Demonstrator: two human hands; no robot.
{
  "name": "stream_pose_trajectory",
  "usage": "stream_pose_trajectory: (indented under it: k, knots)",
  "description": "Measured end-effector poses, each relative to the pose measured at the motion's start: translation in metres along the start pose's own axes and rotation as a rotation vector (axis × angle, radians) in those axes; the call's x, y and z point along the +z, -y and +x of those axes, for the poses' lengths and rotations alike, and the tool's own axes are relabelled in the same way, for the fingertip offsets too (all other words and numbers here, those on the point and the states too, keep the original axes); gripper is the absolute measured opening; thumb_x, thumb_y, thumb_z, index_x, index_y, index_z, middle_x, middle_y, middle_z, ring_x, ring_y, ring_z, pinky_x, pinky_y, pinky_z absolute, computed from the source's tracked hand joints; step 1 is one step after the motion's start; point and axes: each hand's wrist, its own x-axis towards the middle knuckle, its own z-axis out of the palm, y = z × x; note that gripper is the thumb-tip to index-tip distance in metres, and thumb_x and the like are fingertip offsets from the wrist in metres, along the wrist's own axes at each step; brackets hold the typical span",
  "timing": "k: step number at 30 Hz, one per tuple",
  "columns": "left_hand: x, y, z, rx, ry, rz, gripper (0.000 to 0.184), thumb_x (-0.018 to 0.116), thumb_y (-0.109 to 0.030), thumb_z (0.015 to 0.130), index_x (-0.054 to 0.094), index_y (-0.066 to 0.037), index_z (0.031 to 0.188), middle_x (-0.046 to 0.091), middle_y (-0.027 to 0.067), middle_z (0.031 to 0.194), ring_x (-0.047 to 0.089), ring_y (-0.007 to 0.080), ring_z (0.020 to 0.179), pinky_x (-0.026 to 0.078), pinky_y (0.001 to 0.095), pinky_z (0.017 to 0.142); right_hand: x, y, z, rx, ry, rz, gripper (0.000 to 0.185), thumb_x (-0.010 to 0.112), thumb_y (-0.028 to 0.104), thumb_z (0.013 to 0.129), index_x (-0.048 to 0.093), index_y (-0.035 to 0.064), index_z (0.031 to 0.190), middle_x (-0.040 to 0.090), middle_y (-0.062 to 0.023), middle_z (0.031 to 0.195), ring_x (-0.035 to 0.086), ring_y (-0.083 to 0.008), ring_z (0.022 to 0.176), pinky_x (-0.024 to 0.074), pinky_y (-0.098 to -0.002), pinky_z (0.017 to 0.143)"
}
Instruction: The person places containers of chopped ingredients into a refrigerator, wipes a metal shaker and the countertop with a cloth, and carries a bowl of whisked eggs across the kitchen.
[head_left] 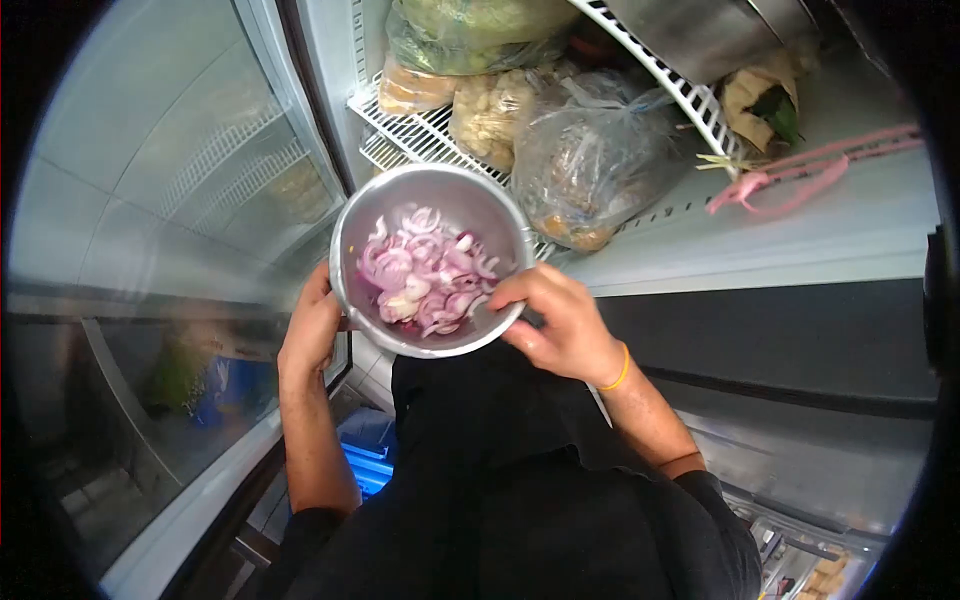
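A round metal bowl [357, 225] holds sliced red onions [430, 265] and is held in front of an open fridge. My left hand [312, 325] grips the bowl's left side, its fingers partly hidden behind the wall. At the lower right, my right hand [560, 325] pinches the rim, thumb outside and fingers over the edge near the onions. A yellow band [621, 368] circles my right wrist.
A glass door [160, 200] stands open on the left. White wire shelves [405, 130] hold a bag of pale pieces [493, 118], a clear plastic bag [600, 160] and green produce [460, 35]. Pink ties [800, 185] hang at the right. Something blue [368, 455] lies below.
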Motion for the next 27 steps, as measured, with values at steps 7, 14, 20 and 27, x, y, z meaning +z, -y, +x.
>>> stream_pose_trajectory:
  k: [7,14,20,27]
  knots:
    - [-0.03,-0.003,0.019,-0.043,0.0,-0.057,0.039,0.054,-0.009,0.082,0.057,0.0,0.12,0.064,0.0087,0.106,0.065,0.0156,0.088,0.058,0.0284,0.07,-0.022,0.009,0.034,0.144,-0.479,-0.008,0.026,0.075,-0.001,0.078,0.065,0.0038,0.102,0.065,-0.0084,0.097,0.065,-0.0197,0.086,0.0517,-0.0302,0.077]
    - [-0.03,-0.007,0.017,-0.001,0.011,-0.099,0.043,0.054,-0.007,0.081,0.057,-0.001,0.124,0.065,0.007,0.109,0.066,0.0146,0.094,0.056,0.0254,0.073,-0.039,-0.022,0.089,0.172,-0.772,-0.107,0.017,0.072,0.002,0.087,0.063,0.0017,0.102,0.062,-0.0053,0.086,0.055,-0.0127,0.073,0.0482,-0.0283,0.069]
    - [-0.051,0.009,0.017,0.041,0.008,0.011,0.043,0.054,-0.007,0.078,0.058,-0.003,0.121,0.064,0.0042,0.103,0.061,0.0119,0.087,0.048,0.0227,0.068,-0.048,-0.052,0.116,0.201,-1.094,-0.173,0.018,0.073,0.012,0.089,0.065,-0.0006,0.099,0.062,-0.0093,0.082,0.057,-0.0189,0.072,0.0485,-0.0331,0.068]
    - [-0.056,0.015,0.033,0.07,0.093,0.009,0.043,0.056,-0.007,0.076,0.06,-0.003,0.118,0.066,0.0055,0.103,0.064,0.015,0.088,0.053,0.0292,0.072,-0.035,-0.018,0.092,0.058,-0.915,-0.311,0.02,0.071,0.011,0.087,0.063,0.0029,0.103,0.063,-0.0141,0.09,0.061,-0.0285,0.077,0.0493,-0.0392,0.071]
